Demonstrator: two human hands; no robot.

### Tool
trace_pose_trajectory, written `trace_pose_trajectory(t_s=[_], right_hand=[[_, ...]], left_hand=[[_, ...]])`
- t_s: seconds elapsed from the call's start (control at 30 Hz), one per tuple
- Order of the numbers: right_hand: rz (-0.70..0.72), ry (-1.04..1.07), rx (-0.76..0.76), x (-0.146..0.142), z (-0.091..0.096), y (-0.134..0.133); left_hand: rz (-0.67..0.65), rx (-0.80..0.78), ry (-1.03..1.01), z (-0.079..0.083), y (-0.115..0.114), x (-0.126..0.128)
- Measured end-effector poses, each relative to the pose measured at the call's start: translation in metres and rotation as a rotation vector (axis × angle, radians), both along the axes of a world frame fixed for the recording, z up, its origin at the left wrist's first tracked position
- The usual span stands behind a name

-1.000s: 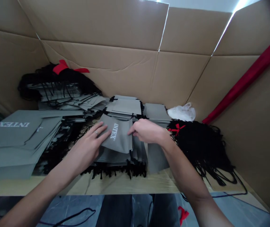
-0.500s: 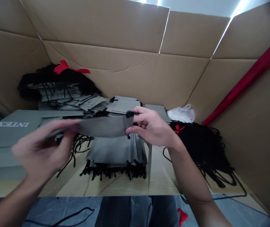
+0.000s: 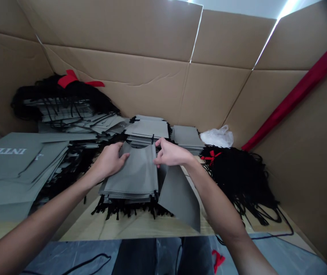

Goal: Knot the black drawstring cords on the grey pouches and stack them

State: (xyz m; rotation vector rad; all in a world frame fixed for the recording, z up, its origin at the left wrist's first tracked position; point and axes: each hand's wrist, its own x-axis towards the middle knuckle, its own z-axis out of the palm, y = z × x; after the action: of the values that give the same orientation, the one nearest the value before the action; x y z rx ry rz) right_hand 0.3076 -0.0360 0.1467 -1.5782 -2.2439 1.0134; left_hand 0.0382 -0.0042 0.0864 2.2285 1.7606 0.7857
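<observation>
A stack of small grey fabric pouches (image 3: 134, 179) with black drawstrings lies in the middle of the wooden table. My left hand (image 3: 109, 160) grips the far left corner of the top pouch, thumb on top. My right hand (image 3: 170, 153) pinches its far right corner. A loose grey pouch (image 3: 179, 196) leans tilted against the right side of the stack, under my right wrist.
Bigger grey INTEX bags (image 3: 14, 168) are piled at the left. More grey pouch stacks (image 3: 152, 128) sit behind. A black cord bundle with a red tie (image 3: 237, 175) lies at the right, another bundle (image 3: 63, 95) at the back left. A white plastic bag (image 3: 217, 135) sits at the back. Cardboard walls (image 3: 152, 49) enclose the table.
The pouch that both hands held up in the air half a second ago now lies flat on the stack. Both hands came down onto its far corners.
</observation>
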Motion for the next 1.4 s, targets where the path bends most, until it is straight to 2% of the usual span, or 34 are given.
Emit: trace_pose_trajectory(t_s=[0.1,0.23,0.37,0.5,0.63,0.73,1.0,1.17,1.4], right_hand=[[0.042,-0.122,-0.019,0.0,-0.008,0.007],[0.067,-0.291,0.017,0.0,-0.008,0.008],[0.013,-0.453,0.112,-0.001,0.0,0.002],[0.046,-0.578,0.107,-0.001,0.009,-0.004],[0.233,-0.607,0.024,0.001,0.013,-0.008],[0.303,-0.615,-0.002,0.001,0.012,-0.007],[0.231,-0.593,0.029,-0.002,0.002,0.005],[0.179,-0.586,0.055,-0.005,0.002,0.005],[0.227,-0.633,0.07,-0.002,0.007,0.003]], left_hand=[[-0.024,-0.041,0.072,-0.006,0.007,-0.002],[-0.025,-0.039,0.097,-0.003,0.0,-0.005],[0.057,-0.003,0.003,-0.006,-0.015,-0.012],[0.124,-0.045,-0.175,-0.021,-0.024,-0.023],[0.147,-0.164,-0.306,-0.032,-0.028,-0.026],[0.178,-0.167,-0.357,-0.034,-0.031,-0.024],[0.21,-0.148,-0.441,-0.037,-0.033,-0.019],[0.243,-0.152,-0.482,-0.041,-0.028,-0.017],[0.236,-0.194,-0.553,-0.053,-0.024,-0.016]])
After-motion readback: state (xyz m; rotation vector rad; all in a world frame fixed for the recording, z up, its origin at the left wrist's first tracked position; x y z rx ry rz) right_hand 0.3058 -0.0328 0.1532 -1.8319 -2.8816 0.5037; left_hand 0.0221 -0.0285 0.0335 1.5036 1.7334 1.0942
